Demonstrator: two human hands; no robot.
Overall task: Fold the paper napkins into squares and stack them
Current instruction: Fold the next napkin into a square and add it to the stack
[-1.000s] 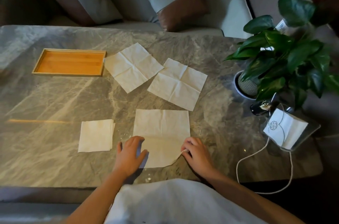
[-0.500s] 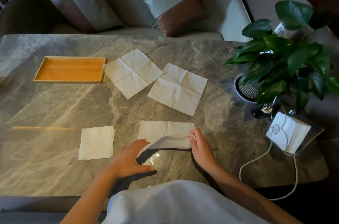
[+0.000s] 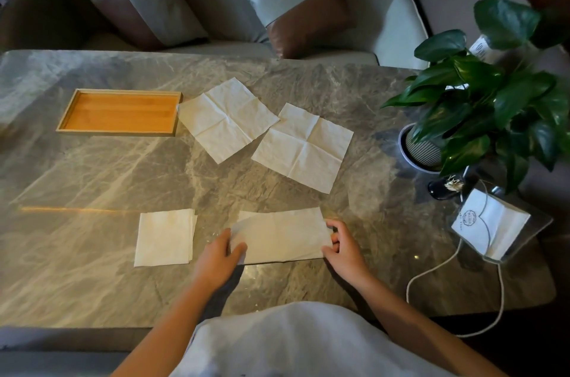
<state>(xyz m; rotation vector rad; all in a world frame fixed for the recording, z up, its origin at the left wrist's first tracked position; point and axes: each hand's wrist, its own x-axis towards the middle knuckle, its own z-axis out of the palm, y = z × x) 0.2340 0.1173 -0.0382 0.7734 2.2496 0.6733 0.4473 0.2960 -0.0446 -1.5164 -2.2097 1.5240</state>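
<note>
Half-folded napkin (image 3: 282, 236): on the table (image 3: 92, 185), held at its left end by the left hand (image 3: 217, 262), at its right end by the right hand (image 3: 344, 248).
Stack of folded napkins (image 3: 165, 237): just left of the left hand.
Two open napkins (image 3: 228, 119) (image 3: 303, 146): beyond the grip, side by side.
Wooden tray (image 3: 118, 112): far left, touching the nearer open napkin.
Potted plant (image 3: 481, 105): far right.
Napkin holder (image 3: 493, 227): right of the right hand.
</note>
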